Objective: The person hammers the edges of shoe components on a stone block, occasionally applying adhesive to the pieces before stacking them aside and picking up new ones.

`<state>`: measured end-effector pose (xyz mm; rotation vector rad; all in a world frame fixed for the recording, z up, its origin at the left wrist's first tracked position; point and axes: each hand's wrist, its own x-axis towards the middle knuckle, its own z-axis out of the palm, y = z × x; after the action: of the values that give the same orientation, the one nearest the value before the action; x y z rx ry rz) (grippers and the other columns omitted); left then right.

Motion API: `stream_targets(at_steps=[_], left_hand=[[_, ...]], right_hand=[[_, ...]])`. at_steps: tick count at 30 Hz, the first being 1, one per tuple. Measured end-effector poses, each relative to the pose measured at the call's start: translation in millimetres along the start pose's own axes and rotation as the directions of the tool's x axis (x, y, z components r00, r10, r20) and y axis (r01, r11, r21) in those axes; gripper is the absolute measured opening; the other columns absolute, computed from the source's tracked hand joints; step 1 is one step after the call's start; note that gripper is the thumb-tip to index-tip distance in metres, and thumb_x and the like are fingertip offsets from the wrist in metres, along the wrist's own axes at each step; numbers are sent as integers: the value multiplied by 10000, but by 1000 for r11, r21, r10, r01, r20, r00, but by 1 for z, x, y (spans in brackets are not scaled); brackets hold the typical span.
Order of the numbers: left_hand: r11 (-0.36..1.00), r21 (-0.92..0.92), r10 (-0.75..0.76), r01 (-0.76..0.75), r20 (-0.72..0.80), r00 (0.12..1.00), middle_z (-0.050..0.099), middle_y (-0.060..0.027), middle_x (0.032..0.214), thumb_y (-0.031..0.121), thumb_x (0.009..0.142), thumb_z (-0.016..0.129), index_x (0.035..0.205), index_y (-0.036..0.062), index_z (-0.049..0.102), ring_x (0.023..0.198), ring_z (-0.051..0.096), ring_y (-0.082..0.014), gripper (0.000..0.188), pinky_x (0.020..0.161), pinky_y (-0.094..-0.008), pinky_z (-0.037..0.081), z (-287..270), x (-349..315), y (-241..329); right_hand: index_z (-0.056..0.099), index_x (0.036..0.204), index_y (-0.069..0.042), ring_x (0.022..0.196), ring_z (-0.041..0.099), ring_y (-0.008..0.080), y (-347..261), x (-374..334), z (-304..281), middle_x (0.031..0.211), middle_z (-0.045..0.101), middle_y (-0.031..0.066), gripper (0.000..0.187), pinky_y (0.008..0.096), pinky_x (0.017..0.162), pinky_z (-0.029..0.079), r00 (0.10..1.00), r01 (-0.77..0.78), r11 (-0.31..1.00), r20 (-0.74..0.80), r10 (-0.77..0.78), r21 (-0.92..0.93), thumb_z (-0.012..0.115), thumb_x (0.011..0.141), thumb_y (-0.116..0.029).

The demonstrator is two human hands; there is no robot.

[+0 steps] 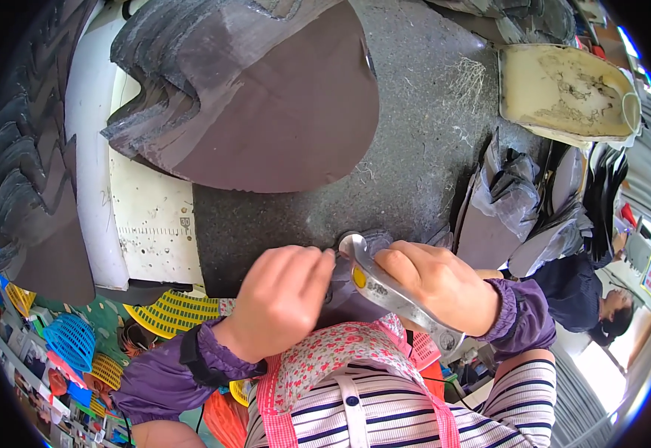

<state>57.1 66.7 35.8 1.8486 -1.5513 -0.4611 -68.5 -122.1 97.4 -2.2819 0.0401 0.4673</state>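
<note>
My left hand (281, 295) is closed, its fingertips pressed together at the edge of a dark sheet piece (348, 308) between my hands. My right hand (445, 287) is curled closed across from it; its fingertips and what they may grip are hidden. A curved silver metal arm (393, 287) with a round end and a yellow spot runs along that hand, passing in front of it. Whether the hand grips this arm or the arm is fixed to something cannot be told. Beyond both hands lies a thick stack of cut dark brown sheets (288, 119).
The dark work surface (266, 224) carries loose thread scraps. At the far right stands a cream plastic tray (568, 89), with bundles of dark pieces (501, 201) nearer me. A white ruled strip (154, 216) and more stacked pieces (34, 216) are at left. A person (579, 295) sits at right.
</note>
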Motion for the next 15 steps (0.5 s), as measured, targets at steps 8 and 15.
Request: stream_targets(at_steps=[8,15], left_hand=[[1000,10,-7,7,-29,1000,601,-137,868,3,709,692,994,-68,669,808,612,-290,295,713,-388,517,1,-11,5],[996,25,-80,82,-64,995,608,-99,842,12,691,734,973,-50,686,818,606,-274,293,699,-381,503,3,-16,9]], right_hand=[[468,965,39,773,620,346,-4,3,-1,856,538,174,270,416,679,521,1000,-9,1000,29,10,-10,577,743,-69],[474,972,39,783,617,343,-9,10,2,859,539,172,269,413,690,522,998,22,999,65,-19,-43,574,748,-71]])
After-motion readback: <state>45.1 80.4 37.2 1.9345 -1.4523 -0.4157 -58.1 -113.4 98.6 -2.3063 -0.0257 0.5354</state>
